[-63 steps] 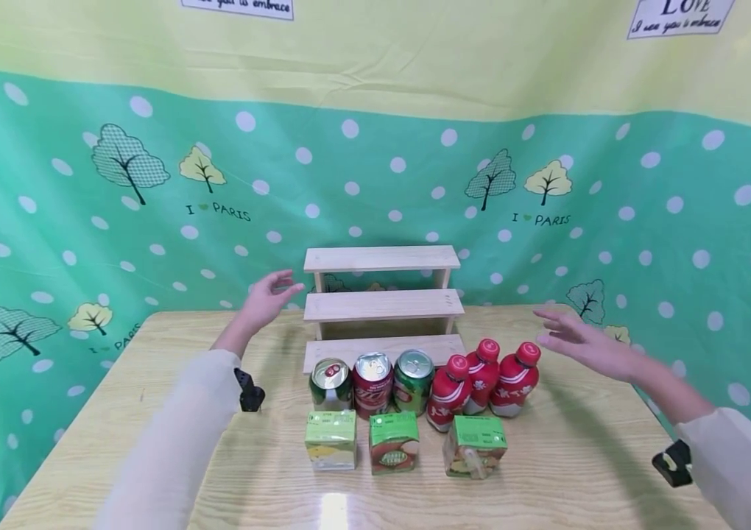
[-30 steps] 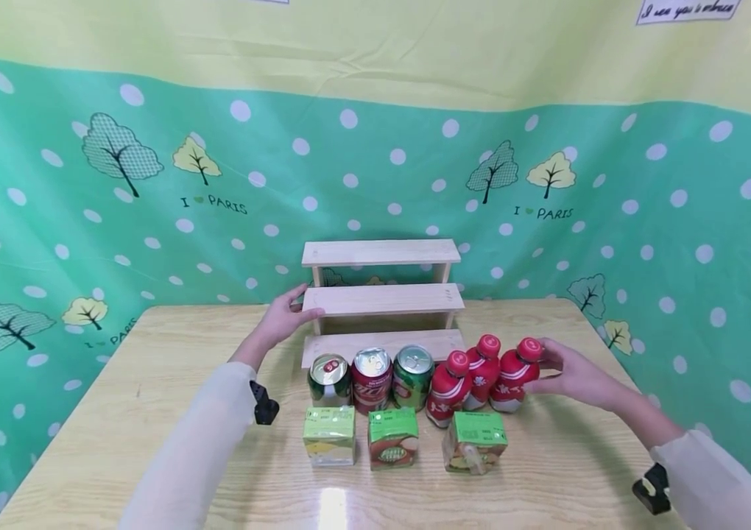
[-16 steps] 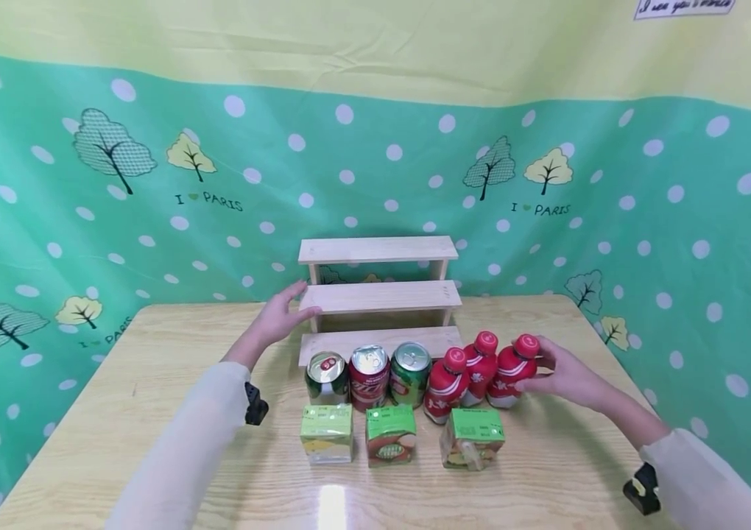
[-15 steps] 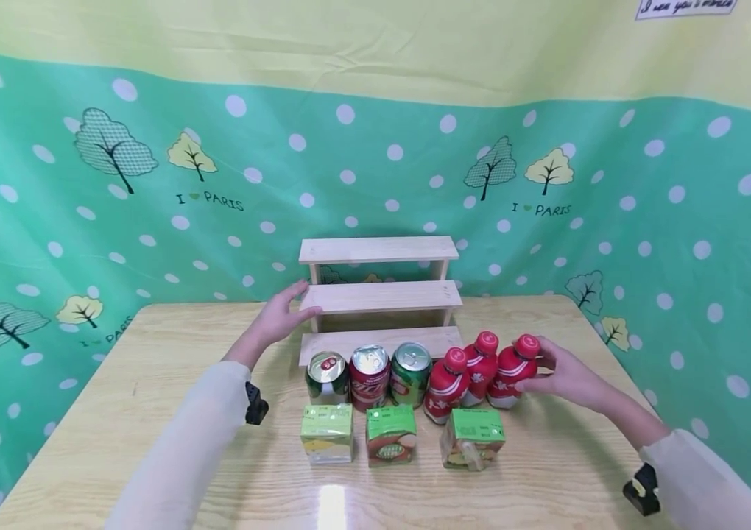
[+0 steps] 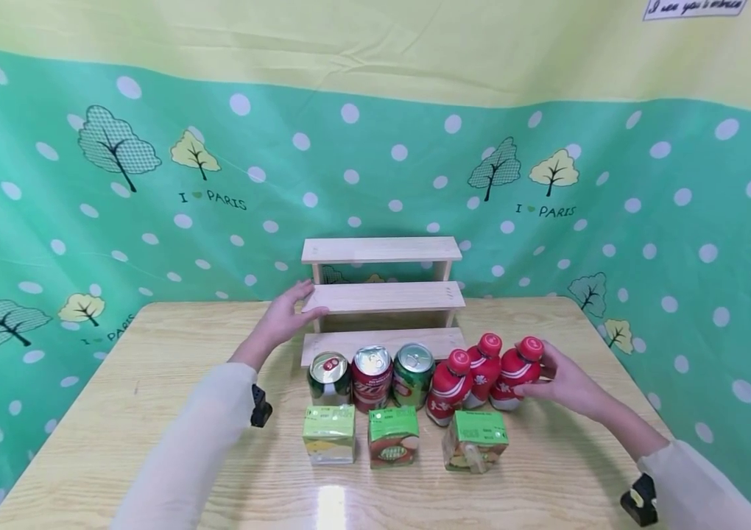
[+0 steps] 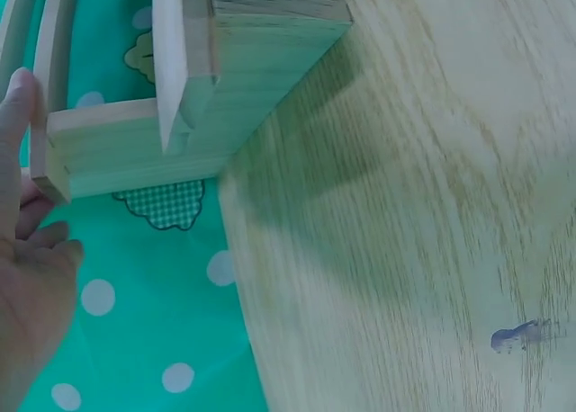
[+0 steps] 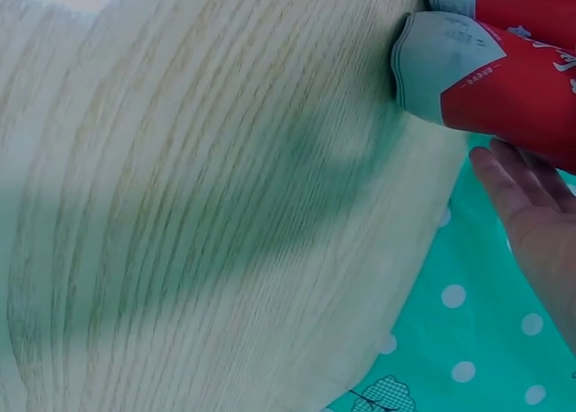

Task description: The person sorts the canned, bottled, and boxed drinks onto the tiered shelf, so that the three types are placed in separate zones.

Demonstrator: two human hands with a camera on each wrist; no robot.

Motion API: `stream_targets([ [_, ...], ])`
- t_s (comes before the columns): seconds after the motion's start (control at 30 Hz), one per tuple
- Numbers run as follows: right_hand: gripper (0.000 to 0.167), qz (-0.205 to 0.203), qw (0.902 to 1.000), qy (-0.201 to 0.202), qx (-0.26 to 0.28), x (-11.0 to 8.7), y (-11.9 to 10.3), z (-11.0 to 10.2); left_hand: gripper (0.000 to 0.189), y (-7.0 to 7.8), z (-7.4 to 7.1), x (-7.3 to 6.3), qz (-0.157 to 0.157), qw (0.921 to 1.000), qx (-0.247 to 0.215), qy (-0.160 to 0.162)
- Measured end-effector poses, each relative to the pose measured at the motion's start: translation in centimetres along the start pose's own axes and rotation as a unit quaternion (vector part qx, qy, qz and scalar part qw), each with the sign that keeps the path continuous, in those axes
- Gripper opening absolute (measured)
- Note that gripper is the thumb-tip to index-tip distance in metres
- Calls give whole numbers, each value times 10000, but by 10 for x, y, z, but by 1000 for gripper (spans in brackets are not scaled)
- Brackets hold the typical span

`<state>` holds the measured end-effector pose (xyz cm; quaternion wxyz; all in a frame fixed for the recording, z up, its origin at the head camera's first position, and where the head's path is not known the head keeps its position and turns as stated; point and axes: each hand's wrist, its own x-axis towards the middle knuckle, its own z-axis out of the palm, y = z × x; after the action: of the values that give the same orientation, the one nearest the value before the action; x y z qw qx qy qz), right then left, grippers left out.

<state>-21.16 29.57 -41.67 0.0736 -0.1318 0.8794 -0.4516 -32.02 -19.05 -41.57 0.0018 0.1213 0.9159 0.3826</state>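
In the head view, a three-tier wooden display stand (image 5: 382, 297) stands at the back. My left hand (image 5: 280, 318) holds the left end of its middle tier, thumb at the front edge; the left wrist view shows fingers round the plank end (image 6: 54, 151). At the right, my right hand (image 5: 568, 379) grips the rightmost red bottle (image 5: 516, 375), thumb in front and fingers behind; it stands upright on the table. Two more red bottles, the rear one (image 5: 484, 364) and the front one (image 5: 447, 390), stand beside it. In the right wrist view the fingers (image 7: 508, 174) lie along the bottle.
Before the stand sit three drink cans: dark green (image 5: 330, 379), red (image 5: 372, 379) and green (image 5: 413, 375). Three small green-topped cartons (image 5: 329, 436), (image 5: 393, 438), (image 5: 475, 442) form a front row. A polka-dot cloth (image 5: 375, 169) hangs behind the wooden table (image 5: 170, 412).
My left hand has come down onto the stand's middle tier, and my right hand has moved left and down to the rightmost red bottle. The bottles, cans and cartons have kept their places.
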Motion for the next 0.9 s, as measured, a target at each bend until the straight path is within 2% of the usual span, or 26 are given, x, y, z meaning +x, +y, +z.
stream_targets([
  [0.23,69,47,10000,58,10,0,-2,1,73,1,0,-1,144,9997,85,188],
  [0.63,70,173,9991,369,-135,-1,-5,4,74,2,0,-1,98,9997,215,118],
  [0.9,75,273,9968,639,-396,0,-4,-4,74,4,-2,-1,124,9994,309,60],
])
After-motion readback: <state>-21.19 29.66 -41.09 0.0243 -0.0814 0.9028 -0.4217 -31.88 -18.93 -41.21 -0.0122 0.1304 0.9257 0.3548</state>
